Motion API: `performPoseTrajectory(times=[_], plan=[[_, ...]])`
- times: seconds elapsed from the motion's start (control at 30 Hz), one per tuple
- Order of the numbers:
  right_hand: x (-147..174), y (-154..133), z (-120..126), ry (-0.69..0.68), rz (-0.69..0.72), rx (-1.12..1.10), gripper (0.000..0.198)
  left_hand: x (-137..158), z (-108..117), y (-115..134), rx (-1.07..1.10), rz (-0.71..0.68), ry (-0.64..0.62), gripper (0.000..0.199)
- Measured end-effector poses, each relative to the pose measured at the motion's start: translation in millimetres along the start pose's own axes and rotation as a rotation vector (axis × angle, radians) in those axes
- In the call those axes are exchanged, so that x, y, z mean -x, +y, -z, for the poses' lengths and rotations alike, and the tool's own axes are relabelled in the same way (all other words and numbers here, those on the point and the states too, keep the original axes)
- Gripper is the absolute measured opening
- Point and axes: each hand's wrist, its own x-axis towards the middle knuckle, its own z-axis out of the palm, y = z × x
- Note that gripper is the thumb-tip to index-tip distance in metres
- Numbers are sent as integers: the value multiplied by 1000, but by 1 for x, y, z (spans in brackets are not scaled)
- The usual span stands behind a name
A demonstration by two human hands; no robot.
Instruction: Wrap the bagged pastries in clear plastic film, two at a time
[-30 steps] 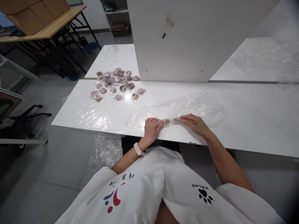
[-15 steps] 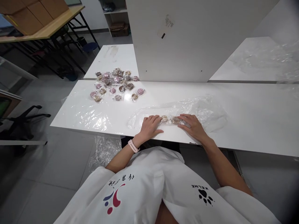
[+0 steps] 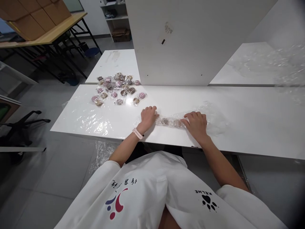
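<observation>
Clear film [image 3: 214, 119] around packets [image 3: 165, 121] could slacken if my left hand [image 3: 148, 117] and right hand [image 3: 196, 124] pull unevenly; whether either clamps it, I cannot tell.

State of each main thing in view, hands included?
Left hand: fingers bent, beside the row's left end; grip unclear
Right hand: fingers bent, at the film; grip unclear
Snack row: lying flat, seen through film
Clear film: crumpled, spread out
Snack pile: individually wrapped, loosely scattered
Wristband: fastened, left wrist

2 brownish pieces [image 3: 165, 121] in crumpled clear film [image 3: 213, 118]
</observation>
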Motion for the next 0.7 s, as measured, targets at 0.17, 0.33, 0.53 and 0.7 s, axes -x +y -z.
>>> performPoseTrajectory(times=[0.17, 0.33, 0.53, 0.7], plan=[[26, -30, -5, 93, 238, -119, 31, 66, 24, -22, 372, 303, 588, 24], [40, -47, -22, -10, 254, -131, 38, 128, 35, -2, 1410, 752, -90, 29], [39, -44, -24, -10, 245, -182, 36, 83, 20, 8, 1909, 850, -132, 26], [39, -42, -26, 10, 249, -201, 36, 56, -4, 23, 1454, 417, 34, 33]])
